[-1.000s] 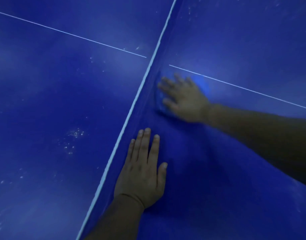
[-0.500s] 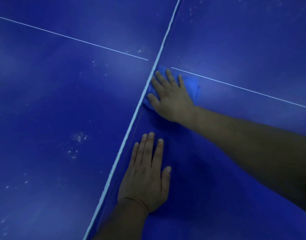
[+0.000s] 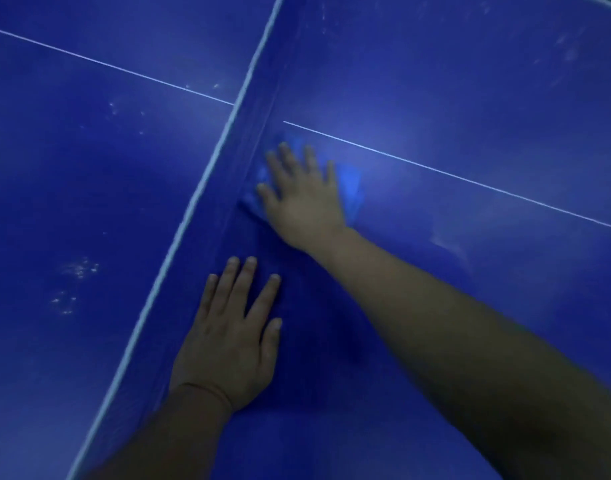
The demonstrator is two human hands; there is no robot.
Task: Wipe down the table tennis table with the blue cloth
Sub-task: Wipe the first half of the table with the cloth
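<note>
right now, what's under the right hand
The blue cloth, which the right hand presses flat on the table with straight fingers. Its edges show past the fingertips and beside the palm; its middle is covered by the hand.

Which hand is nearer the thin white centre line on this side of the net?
Right. The right hand presses the crumpled blue cloth just short of the thin white centre line; the left hand lies flat on the blue table, further back.

blue cloth [image 3: 353, 188] mostly covered by right hand [image 3: 304, 199], both blurred, right forearm [image 3: 470, 341] cut off at frame edge
</note>
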